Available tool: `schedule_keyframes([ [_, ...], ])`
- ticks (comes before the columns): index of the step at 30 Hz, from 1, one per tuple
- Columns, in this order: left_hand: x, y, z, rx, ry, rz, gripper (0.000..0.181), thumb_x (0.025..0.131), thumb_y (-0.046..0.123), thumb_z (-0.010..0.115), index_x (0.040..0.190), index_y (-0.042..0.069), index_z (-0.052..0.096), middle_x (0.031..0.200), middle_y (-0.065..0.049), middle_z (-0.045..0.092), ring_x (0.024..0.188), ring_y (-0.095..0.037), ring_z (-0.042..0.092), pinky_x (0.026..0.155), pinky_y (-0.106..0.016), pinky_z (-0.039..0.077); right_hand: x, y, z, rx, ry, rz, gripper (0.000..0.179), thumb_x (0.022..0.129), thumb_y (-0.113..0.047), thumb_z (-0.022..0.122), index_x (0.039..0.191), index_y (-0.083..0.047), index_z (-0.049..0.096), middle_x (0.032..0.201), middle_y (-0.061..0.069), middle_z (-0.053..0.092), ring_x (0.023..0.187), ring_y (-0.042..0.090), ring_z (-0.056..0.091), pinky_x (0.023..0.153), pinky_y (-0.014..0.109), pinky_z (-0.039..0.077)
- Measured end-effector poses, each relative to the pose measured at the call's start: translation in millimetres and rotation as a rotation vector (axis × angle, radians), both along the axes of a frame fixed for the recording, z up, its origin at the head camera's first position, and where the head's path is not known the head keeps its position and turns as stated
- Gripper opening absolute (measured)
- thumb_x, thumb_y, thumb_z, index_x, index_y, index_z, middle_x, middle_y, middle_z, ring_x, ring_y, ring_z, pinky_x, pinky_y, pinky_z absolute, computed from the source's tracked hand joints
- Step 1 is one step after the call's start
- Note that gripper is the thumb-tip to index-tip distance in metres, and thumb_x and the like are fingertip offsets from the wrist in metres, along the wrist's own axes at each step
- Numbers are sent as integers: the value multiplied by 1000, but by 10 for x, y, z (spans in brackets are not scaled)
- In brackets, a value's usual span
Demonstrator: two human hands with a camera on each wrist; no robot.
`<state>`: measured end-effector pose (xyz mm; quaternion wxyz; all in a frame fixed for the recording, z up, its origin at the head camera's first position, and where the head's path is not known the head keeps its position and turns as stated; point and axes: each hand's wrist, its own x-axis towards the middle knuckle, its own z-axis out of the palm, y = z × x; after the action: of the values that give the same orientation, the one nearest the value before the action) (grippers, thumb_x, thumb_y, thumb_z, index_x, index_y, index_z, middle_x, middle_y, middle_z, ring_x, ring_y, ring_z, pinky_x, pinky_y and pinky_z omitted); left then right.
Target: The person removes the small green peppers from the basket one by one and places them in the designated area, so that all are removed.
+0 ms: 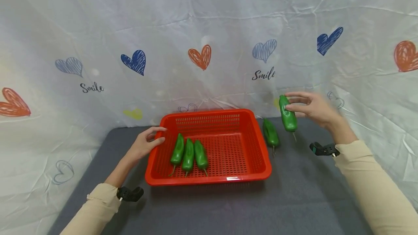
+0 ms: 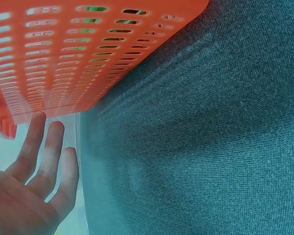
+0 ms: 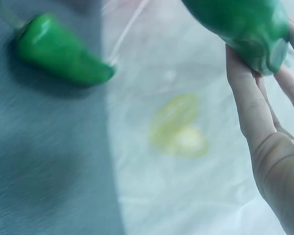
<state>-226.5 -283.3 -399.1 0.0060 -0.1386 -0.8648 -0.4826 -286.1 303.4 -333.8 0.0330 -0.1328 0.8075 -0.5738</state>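
Observation:
My right hand pinches a green pepper between thumb and fingers, raised above the table with its stem pointing down. In the right wrist view that pepper fills the top right corner. A second green pepper lies on the table by the basket's right side. Inside the red plastic basket several green peppers lie side by side toward the left. At the basket's left rim rests my left hand, its fingers loosely extended; in the left wrist view the fingers reach along the perforated wall.
A dark grey cloth covers the table. Behind it hangs a pale curtain printed with hearts and the word Smile, reaching down to the table's back edge. Each forearm has a black wrist strap.

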Motion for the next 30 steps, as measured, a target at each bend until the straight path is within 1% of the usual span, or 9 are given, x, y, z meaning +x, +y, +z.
schedule_keyframes([
  [5,-14,8,12,9,-1,-11,41,101,16,67,139,4,58,146,-21,49,123,-44,54,83,-44,55,-66,105,-263,48,-24,29,58,96,-18,74,147,-1,52,140,24,50,110,14,61,85,39,56],
  [9,-29,5,7,5,-18,-5,41,101,18,67,139,6,59,149,-19,47,128,-44,51,89,-52,52,-129,177,-465,83,-44,49,59,97,-22,73,147,1,50,141,27,49,109,12,62,87,44,55],
  [12,-28,-2,-1,2,-32,2,41,101,20,67,139,7,59,151,-17,45,131,-45,48,93,-57,48,-170,212,-603,85,-84,54,60,97,-22,73,148,0,49,141,29,49,108,12,62,90,49,53],
  [14,-30,-11,-9,2,-33,2,41,101,19,67,139,7,59,151,-18,45,130,-45,48,93,-57,48,-191,229,-687,93,-105,58,61,97,-22,74,148,1,50,142,30,49,109,14,62,91,52,53],
  [16,-33,-14,-15,2,-29,4,41,101,19,67,139,6,59,150,-18,46,129,-45,49,91,-55,50,-209,244,-766,101,-119,59,61,96,-22,74,147,1,50,141,31,49,109,17,62,91,52,53],
  [20,-45,-5,-23,3,-20,-1,41,101,18,67,139,5,59,147,-19,49,122,-42,55,86,-46,53,-233,269,-890,110,-131,43,62,96,-22,75,146,3,50,140,32,49,108,22,63,90,51,53],
  [22,-44,3,-25,6,-22,-2,41,101,18,67,139,5,59,146,-20,50,119,-41,57,85,-44,54,-240,271,-936,113,-132,32,62,96,-22,75,146,4,50,140,32,49,109,25,62,90,51,53],
  [27,-30,-1,-28,10,-31,7,40,101,17,67,139,5,59,147,-20,49,122,-42,55,86,-46,54,-268,228,-1024,124,-130,15,64,96,-27,75,146,5,50,139,33,50,116,37,59,92,53,52],
  [30,-27,-14,-26,9,-33,12,40,101,18,67,138,6,59,148,-20,48,125,-43,52,87,-49,53,-288,200,-1071,135,-117,-13,63,94,-29,77,142,5,54,136,32,54,114,37,61,90,52,53],
])
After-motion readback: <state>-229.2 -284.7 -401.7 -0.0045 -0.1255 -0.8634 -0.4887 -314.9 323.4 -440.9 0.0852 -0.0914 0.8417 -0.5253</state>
